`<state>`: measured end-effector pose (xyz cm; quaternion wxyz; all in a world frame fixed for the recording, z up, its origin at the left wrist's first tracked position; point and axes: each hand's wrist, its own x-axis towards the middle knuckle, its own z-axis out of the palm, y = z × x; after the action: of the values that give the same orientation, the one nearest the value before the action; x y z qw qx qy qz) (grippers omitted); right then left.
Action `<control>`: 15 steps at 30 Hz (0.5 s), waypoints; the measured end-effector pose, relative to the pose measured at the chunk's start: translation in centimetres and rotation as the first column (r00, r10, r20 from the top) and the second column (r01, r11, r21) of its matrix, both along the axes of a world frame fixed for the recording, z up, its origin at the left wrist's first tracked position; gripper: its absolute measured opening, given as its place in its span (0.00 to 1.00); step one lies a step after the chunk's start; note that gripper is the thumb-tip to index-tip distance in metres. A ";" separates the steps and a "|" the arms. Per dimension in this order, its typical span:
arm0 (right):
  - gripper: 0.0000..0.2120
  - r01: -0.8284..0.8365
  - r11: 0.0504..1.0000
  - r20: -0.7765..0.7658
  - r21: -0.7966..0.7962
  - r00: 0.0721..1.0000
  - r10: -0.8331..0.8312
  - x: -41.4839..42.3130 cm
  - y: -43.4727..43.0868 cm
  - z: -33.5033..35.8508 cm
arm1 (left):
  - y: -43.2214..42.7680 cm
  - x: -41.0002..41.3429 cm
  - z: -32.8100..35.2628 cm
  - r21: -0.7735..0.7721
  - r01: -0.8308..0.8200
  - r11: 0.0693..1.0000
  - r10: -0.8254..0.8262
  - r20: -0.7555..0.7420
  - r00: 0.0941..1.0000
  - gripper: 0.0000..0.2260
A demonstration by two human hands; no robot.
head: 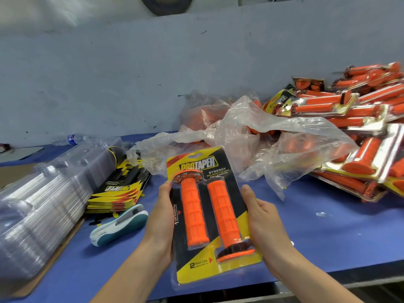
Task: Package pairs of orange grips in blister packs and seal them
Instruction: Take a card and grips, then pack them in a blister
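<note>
blue bench [317, 232] | heap of filled packs [354, 119] far right | stack of clear shells [43, 193] left | blister pack [196, 267] with two orange grips [193, 211], above bench's near edge | left hand [160, 221], right hand [264, 221] grip its side edges, thumbs in front | stapler [119, 225] just left
</note>
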<state>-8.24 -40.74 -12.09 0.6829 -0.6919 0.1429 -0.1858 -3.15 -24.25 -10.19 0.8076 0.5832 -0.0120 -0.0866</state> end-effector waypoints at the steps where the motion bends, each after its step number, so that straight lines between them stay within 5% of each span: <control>1: 0.28 0.005 1.000 0.024 -0.015 1.000 -0.005 -0.1 -0.1 0.2 | -0.1 0.0 0.1 -0.010 0.016 1.000 -0.016 0.003 1.000 0.21; 9: 0.31 0.189 0.968 0.166 0.166 0.962 -0.217 0.0 -4.2 2.6 | -3.0 -2.4 -0.5 0.269 0.123 0.955 -0.187 0.228 0.956 0.28; 15: 0.30 0.143 0.969 0.278 0.203 0.940 -0.197 -1.4 -7.4 5.0 | -6.7 -2.9 2.4 0.094 0.255 0.962 -0.270 0.231 0.935 0.17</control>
<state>-9.64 -48.18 -7.09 0.7375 -0.5769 0.1147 -0.3318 -6.05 -30.93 -7.81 0.7627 0.6075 -0.1852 -0.1223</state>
